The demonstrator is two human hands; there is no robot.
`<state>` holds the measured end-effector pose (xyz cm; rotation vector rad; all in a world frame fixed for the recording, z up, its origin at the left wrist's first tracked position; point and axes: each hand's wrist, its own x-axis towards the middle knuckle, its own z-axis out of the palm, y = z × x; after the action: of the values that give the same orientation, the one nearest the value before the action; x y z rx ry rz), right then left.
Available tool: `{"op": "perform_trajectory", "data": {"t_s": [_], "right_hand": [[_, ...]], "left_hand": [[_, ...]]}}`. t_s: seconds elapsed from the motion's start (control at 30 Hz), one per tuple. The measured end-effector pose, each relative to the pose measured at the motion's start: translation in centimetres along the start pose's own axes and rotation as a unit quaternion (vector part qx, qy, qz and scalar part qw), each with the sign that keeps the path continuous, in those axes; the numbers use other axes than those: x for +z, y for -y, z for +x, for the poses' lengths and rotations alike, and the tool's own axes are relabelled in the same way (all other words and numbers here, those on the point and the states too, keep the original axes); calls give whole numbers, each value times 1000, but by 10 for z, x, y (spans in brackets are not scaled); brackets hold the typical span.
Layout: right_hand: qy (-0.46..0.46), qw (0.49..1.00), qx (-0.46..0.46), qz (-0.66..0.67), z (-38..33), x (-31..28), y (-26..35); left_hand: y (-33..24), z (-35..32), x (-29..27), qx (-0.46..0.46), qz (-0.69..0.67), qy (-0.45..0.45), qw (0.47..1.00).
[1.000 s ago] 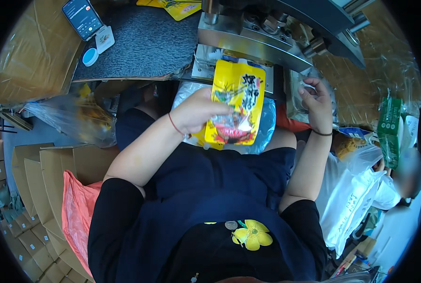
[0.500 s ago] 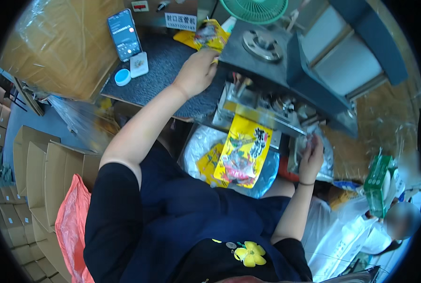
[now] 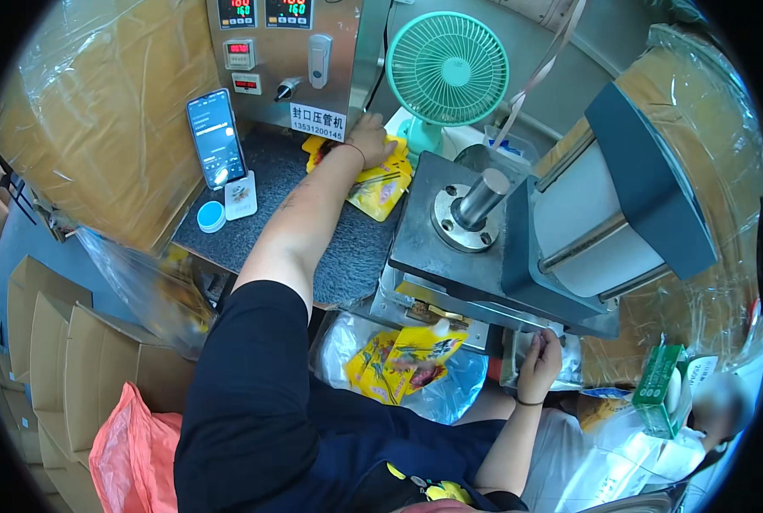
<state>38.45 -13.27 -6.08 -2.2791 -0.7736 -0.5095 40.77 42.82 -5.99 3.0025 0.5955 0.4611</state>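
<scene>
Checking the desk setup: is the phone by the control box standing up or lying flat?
Standing. The phone is propped upright with its lit screen facing out, leaning near the control box.

A dark grey surface carries a teal desk fan before a steel control box. Folded cardboard cartons stack left; plastic-wrapped cardboard lines the walls.

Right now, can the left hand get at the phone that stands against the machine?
Probably yes. The left hand rests on the yellow pouches on the dark mat. The phone stands on the same mat, further left, and only bare mat lies between them.
</scene>
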Motion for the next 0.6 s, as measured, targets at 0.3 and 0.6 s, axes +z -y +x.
{"op": "perform_trajectory", "data": {"t_s": [0.3, 0.6], "right_hand": [[-13, 1000, -16, 3, -1, 6, -14], [-28, 993, -110, 2, 12, 12, -13]], "left_hand": [[-19, -81, -51, -87, 46, 175, 980], [-18, -209, -53, -225, 129, -55, 964]]}}
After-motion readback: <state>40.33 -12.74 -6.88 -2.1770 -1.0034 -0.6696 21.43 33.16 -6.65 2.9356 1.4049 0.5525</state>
